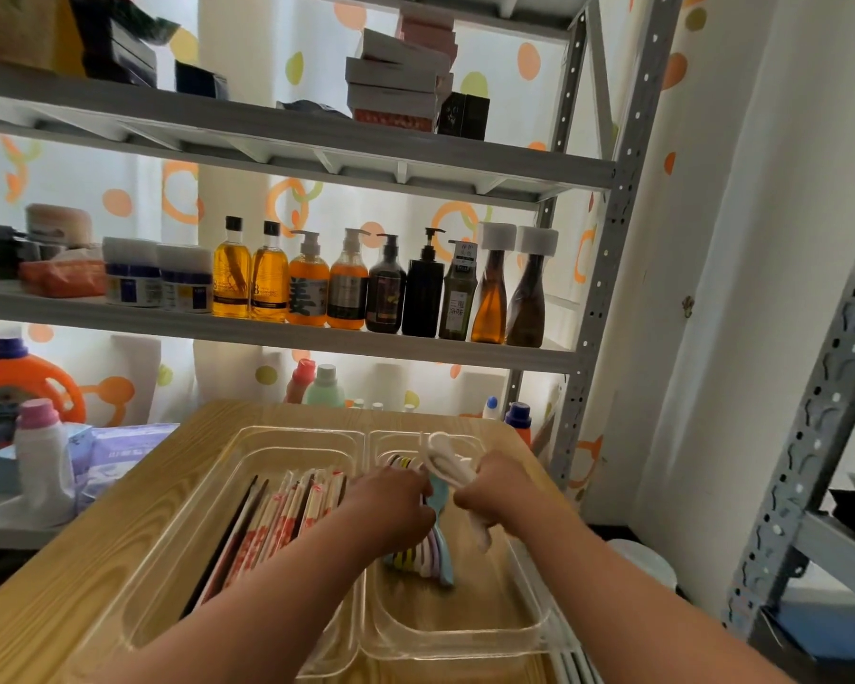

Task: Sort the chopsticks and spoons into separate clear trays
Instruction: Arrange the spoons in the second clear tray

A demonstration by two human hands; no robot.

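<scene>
Both forearms enter from the bottom edge and converge over the right tray (464,636). I log them as bare, and cut off by the frame below the elbows.

My left hand (391,506) crosses the shared rim of the two trays, back of the hand up, and rests on the row of coloured spoons (432,557). Its fingers are turned under and out of sight, so I cannot tell whether they grip the spoons or only touch them.

My right hand (494,491) is curled round a bunch of white spoons (442,454). Their bowls stick out above the knuckles, and one handle end shows below the palm. The bunch is blurred and I cannot count it.

The coloured spoons lie in the right tray, running from under the left hand towards me. The part beneath the hand is hidden.

The chopsticks (277,523) lie lengthwise in the left tray (247,436), just beside the left wrist. Most are in paper sleeves and a few are dark and bare.

Both clear trays sit touching, side by side, on a wooden table (95,550). Beyond it, a metal shelf (317,340) carries a row of bottles (349,288).
</scene>
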